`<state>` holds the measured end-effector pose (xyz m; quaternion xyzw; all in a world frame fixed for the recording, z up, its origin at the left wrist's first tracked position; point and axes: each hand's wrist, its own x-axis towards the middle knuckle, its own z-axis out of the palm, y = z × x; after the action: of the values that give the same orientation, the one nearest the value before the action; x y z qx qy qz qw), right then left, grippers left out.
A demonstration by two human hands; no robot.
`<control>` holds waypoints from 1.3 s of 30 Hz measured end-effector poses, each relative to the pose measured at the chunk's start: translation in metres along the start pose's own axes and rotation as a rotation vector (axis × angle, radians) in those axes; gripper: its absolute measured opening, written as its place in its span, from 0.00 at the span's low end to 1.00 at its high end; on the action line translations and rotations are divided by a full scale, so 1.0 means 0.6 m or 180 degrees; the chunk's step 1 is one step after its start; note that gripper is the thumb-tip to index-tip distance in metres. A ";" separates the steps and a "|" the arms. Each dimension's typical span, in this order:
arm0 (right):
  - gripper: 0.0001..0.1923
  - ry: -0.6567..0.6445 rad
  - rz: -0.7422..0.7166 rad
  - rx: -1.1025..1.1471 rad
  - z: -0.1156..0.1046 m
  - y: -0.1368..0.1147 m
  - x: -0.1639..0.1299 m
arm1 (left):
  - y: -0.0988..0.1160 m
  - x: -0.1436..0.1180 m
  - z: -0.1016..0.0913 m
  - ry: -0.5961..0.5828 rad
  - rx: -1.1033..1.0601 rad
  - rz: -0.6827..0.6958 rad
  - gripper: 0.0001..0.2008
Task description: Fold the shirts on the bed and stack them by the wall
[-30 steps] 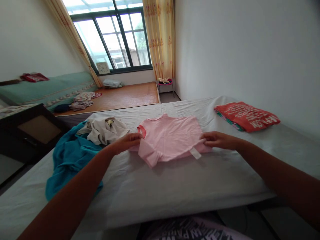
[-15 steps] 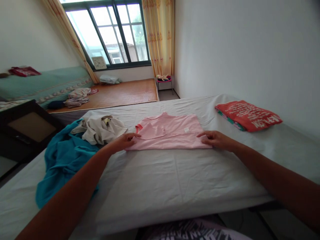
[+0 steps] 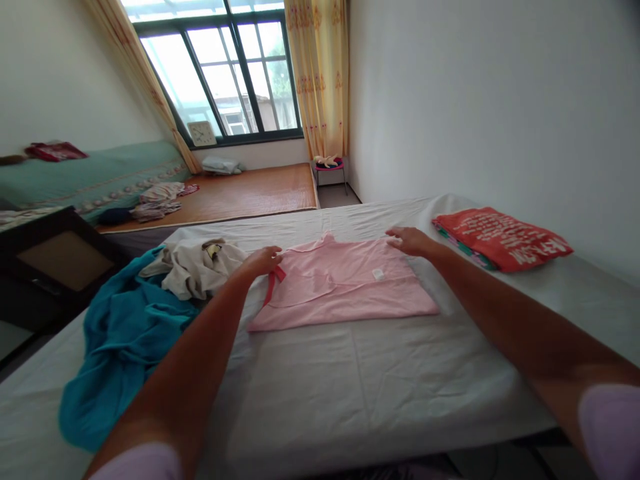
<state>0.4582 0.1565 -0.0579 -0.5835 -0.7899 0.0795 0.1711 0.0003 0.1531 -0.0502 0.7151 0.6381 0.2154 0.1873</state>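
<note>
Your hands have moved from the near corners of the shirt [image 3: 360,293] to its far side, and its near edge, between your hands half a second ago, now lies free on the bed [image 3: 300,393], closer to you. The red trim [image 3: 271,288] at the left shows more than it did, and the white tag [image 3: 378,274] still faces up. For the folding, this seems to mean the near part is laid down and your attention has passed to the far part. Your left hand [image 3: 265,259] is at the far left, by the trim, fingers loosely bent with a small gap to the thumb; your right hand [image 3: 410,241] is at the far right corner, fingers and thumb slightly parted. Whether either one pinches cloth, you cannot tell from here. The shirt lies on the bed in front of you, between the beige garment [image 3: 193,270] and teal garment [image 3: 125,333] to its left and the red stack [image 3: 500,240] to its right.
</note>
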 end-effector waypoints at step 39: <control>0.23 -0.0788 0.0174 0.3133 -0.011 0.025 -0.019 | 0.048 0.006 0.019 0.0134 -0.0928 0.0641 0.25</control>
<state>0.4771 0.1497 -0.0588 -0.4404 -0.6576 0.5153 0.3287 0.0307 0.1533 -0.0437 0.7360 0.5290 0.3383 0.2531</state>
